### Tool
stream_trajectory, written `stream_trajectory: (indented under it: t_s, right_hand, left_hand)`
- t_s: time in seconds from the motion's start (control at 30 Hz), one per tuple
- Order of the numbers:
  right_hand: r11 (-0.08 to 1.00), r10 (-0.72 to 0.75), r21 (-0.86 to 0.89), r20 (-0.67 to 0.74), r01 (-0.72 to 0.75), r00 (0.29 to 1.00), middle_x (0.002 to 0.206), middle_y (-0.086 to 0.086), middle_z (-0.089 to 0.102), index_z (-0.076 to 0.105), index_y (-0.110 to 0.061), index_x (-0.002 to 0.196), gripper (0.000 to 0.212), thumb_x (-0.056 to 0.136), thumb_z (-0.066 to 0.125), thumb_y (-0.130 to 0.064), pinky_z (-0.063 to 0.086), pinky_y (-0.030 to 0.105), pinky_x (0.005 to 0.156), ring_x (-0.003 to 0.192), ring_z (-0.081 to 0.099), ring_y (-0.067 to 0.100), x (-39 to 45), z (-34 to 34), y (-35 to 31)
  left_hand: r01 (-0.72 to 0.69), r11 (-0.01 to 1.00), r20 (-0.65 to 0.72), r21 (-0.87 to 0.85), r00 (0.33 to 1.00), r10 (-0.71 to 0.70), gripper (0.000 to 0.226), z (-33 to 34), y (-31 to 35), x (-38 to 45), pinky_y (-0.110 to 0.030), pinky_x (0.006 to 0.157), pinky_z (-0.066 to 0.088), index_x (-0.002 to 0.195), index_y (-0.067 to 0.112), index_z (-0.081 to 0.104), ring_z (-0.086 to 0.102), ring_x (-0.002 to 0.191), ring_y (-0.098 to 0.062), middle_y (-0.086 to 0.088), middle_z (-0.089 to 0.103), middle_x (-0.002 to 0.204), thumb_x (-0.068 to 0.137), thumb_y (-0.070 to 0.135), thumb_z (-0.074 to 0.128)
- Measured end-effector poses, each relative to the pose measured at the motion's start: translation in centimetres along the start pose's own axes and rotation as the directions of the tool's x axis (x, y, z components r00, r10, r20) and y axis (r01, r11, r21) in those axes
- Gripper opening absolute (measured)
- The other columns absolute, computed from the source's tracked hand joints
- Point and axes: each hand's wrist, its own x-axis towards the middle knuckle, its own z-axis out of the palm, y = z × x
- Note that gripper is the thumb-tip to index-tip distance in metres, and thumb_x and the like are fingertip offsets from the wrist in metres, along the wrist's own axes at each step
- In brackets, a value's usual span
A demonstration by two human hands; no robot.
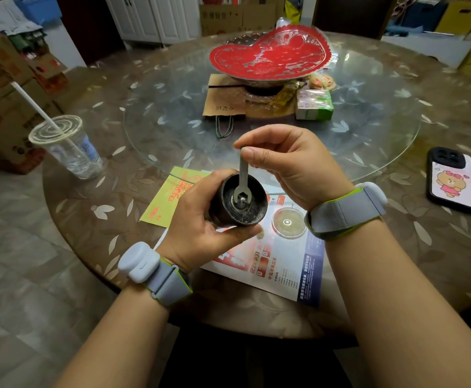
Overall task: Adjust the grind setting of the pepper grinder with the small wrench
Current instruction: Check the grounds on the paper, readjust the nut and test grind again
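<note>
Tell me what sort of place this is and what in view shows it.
Probably a home dining room. A round table carries a glass turntable with a red heart-shaped dish and snack packets; white cabinet doors and stacked cardboard boxes stand around it.

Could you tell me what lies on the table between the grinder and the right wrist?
A small clear round lid lies there on the leaflet, seen in the head view.

The dark round pepper grinder lies tipped in the left hand, open end up; the small flat steel wrench, pinched by the right hand, sits on its centre nut.
</note>
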Motion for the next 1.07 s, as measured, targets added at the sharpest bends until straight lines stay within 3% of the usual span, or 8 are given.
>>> stream_trajectory:
  t_s: [0.33, 0.77, 0.97, 1.07]
  right_hand:
    - [0.999, 0.033, -0.004, -0.102, -0.034, 0.994, 0.077, -0.005, 0.073, 0.072, -0.013, 0.087, 0.014, 0.081, 0.068, -0.001, 0.051, 0.029, 0.078, 0.078, 0.065, 0.012, -0.7, 0.2, 0.4]
    - [0.994, 0.095, 0.072, -0.304, -0.076, 0.948, 0.070, -0.006, 0.070, 0.071, -0.013, 0.083, 0.013, 0.083, 0.068, -0.001, 0.048, 0.026, 0.072, 0.068, 0.062, 0.007, -2.4, 0.8, 0.9]
    - [0.979, 0.141, 0.194, -0.430, -0.061, 0.892, 0.062, -0.005, 0.066, 0.070, -0.015, 0.076, 0.018, 0.082, 0.066, 0.002, 0.044, 0.023, 0.065, 0.062, 0.054, 0.011, -3.3, 1.6, 1.7]
    - [0.966, 0.171, 0.254, -0.474, -0.053, 0.864, 0.060, -0.004, 0.062, 0.069, -0.016, 0.073, 0.021, 0.083, 0.064, 0.003, 0.044, 0.023, 0.062, 0.059, 0.050, 0.012, -4.0, 2.0, 2.1]
  left_hand:
    - [-0.014, 1.000, -0.014, 0.010, 1.000, 0.015, 0.060, 0.1, 0.1, 0.1, -0.044, 0.088, 0.053, 0.119, 0.015, 0.055, 0.062, 0.103, -0.021, 0.001, 0.062, 0.111, 0.069, 0.038, 0.079]
    - [-0.039, 0.999, -0.053, 0.015, 0.998, 0.040, 0.059, -0.1, -0.1, 0.0, -0.036, 0.090, 0.052, 0.121, 0.023, 0.052, 0.061, 0.104, -0.013, 0.025, 0.058, 0.112, 0.071, 0.042, 0.078]
    - [-0.039, 0.999, -0.063, 0.025, 0.997, 0.041, 0.058, 0.2, -0.2, 0.0, -0.042, 0.089, 0.053, 0.118, 0.016, 0.055, 0.062, 0.103, -0.019, 0.006, 0.062, 0.112, 0.071, 0.040, 0.078]
    - [-0.037, 0.999, -0.073, 0.017, 0.997, 0.039, 0.056, 0.2, -0.2, 0.1, -0.040, 0.090, 0.053, 0.118, 0.017, 0.055, 0.062, 0.104, -0.017, 0.006, 0.062, 0.112, 0.072, 0.039, 0.078]
